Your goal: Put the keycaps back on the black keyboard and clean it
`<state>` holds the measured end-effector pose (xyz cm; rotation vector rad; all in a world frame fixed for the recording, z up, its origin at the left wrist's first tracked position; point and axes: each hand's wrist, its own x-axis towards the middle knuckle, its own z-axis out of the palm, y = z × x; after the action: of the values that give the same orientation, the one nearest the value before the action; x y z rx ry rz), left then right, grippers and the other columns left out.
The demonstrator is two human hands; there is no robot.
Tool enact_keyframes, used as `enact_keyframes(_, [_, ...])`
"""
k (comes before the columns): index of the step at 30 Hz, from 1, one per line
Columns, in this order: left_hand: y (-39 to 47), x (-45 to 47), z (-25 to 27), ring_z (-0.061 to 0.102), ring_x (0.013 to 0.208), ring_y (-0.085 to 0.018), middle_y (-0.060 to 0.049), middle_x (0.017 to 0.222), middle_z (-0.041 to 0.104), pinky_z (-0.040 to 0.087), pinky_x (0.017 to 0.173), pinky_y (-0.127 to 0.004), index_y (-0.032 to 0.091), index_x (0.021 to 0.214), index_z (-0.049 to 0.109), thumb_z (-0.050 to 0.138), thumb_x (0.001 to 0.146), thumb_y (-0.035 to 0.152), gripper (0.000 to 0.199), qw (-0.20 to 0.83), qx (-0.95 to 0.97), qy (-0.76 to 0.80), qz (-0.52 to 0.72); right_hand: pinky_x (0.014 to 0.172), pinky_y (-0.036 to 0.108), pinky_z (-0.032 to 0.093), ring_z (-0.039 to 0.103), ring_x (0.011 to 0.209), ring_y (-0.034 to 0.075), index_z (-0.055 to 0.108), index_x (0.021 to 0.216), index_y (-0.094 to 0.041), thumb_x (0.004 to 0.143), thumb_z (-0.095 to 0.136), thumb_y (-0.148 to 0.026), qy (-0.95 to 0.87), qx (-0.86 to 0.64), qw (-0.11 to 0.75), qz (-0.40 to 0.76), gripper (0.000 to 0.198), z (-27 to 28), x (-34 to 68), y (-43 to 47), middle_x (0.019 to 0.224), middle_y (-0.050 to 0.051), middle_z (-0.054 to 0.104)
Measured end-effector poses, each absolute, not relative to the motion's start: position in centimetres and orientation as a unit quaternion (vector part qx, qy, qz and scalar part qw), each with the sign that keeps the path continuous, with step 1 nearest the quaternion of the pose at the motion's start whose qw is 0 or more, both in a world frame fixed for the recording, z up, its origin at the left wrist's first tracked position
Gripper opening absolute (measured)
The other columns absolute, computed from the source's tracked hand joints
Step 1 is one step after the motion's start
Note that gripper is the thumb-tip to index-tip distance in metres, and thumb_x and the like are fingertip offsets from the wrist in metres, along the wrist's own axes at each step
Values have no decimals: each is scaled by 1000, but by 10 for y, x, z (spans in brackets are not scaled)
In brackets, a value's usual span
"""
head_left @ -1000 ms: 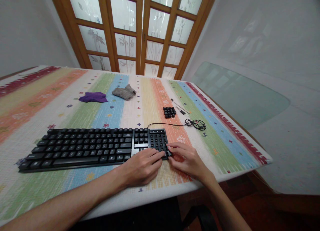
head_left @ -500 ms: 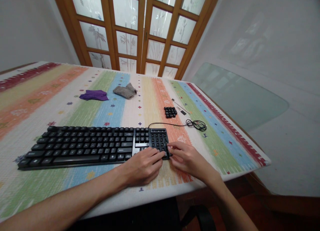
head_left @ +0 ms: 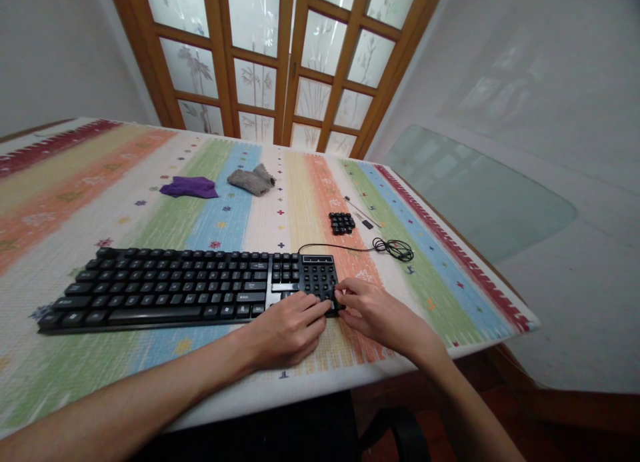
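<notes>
A black computer keyboard (head_left: 180, 289) lies across the table, its number pad (head_left: 318, 273) at the right end showing bare key stems where caps are off. My left hand (head_left: 290, 329) rests over the pad's lower edge, fingers curled onto the keyboard and the foremost one at the bottom right corner. From the right side, my right hand (head_left: 375, 312) meets that same corner with thumb and fingers pinched together. Whatever sits in that pinch is hidden. Beyond the keyboard, several loose black keycaps (head_left: 342, 223) are grouped on the cloth.
A coiled black cable (head_left: 393, 249) runs from the keyboard's back edge. Near the keycaps lie a small black piece (head_left: 367, 225) and a thin rod (head_left: 361, 209). A purple cloth (head_left: 190, 187) and a grey cloth (head_left: 251, 181) lie farther back on the striped tablecloth (head_left: 240, 225).
The view has shifted slightly. Both hands stay at the number pad's lower right corner, with only a slight shift in the right fingers. Nothing else has visibly moved.
</notes>
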<state>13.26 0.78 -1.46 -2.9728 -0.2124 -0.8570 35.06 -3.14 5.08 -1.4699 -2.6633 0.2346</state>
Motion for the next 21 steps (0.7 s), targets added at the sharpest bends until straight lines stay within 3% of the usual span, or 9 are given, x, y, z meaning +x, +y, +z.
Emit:
enact_keyframes(14, [8, 134, -14, 60, 92, -24, -17, 114, 68, 54, 81, -38, 8, 94, 67, 48, 95, 12, 20, 33, -958, -71, -276, 82, 32, 53, 67, 90, 23, 72, 94, -7, 87, 57, 3, -857, -507, -76, 49, 19, 64, 333, -27, 98, 13, 67])
enact_keyframes(21, [8, 135, -15, 60, 92, -24, -17, 116, 67, 53, 79, -38, 8, 94, 68, 49, 94, 14, 20, 38, -956, -72, -282, 83, 30, 52, 67, 91, 22, 73, 94, -7, 89, 53, 5, -854, -510, -93, 38, 24, 63, 326, -25, 98, 13, 67])
